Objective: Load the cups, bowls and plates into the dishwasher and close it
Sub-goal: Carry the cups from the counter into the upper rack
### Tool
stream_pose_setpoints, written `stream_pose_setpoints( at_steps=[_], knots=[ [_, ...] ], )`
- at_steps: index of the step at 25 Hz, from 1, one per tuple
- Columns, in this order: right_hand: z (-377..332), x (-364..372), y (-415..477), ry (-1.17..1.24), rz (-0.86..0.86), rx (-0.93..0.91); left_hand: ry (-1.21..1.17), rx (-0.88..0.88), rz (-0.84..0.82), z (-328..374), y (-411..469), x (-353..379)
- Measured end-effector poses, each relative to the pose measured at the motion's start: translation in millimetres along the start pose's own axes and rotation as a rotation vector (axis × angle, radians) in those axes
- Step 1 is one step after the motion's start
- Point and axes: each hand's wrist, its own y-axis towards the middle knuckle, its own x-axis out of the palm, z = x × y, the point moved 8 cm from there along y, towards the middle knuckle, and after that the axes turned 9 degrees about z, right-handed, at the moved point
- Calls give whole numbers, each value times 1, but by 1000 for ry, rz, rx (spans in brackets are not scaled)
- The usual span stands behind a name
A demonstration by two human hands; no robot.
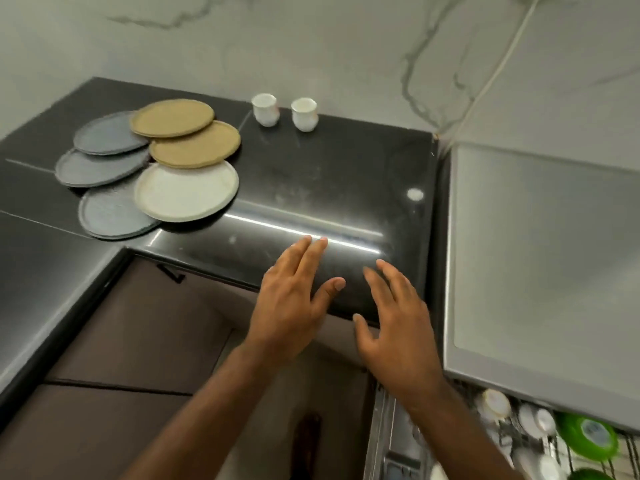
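Two small white cups (265, 109) (304, 114) stand upright at the back of the black counter (329, 168), near the wall. To the left lie overlapping flat plates: two tan plates (172, 118) (195, 144), a white plate (186, 191) and three grey plates (110, 133) (98, 167) (110, 216). My left hand (294, 303) and my right hand (398, 327) hover open and empty over the counter's front edge, fingers spread. At the lower right the dishwasher rack (519, 431) holds white cups and green bowls (588, 438).
A grey appliance top (540, 258) sits right of the counter, above the open dishwasher. Brown cabinet fronts (138, 334) lie below the counter. A marble wall (346, 46) backs the counter, with a thin cable (498, 67) running down it.
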Motion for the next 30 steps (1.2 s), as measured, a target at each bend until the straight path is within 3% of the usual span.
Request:
stream_pose_setpoints(
  at_steps=[6,13,24,30],
  knots=[
    [-48,43,94,0,-33,-78,43,-61,59,-69,78,-28],
    [-44,109,207,46,-33,-27,31,-120,-4,-145,181,12],
    [4,199,422,298,55,240,-111,-409,220,-250,383,58],
    [14,228,475,351,139,297,-95,-512,164,-293,435,81]
  ],
)
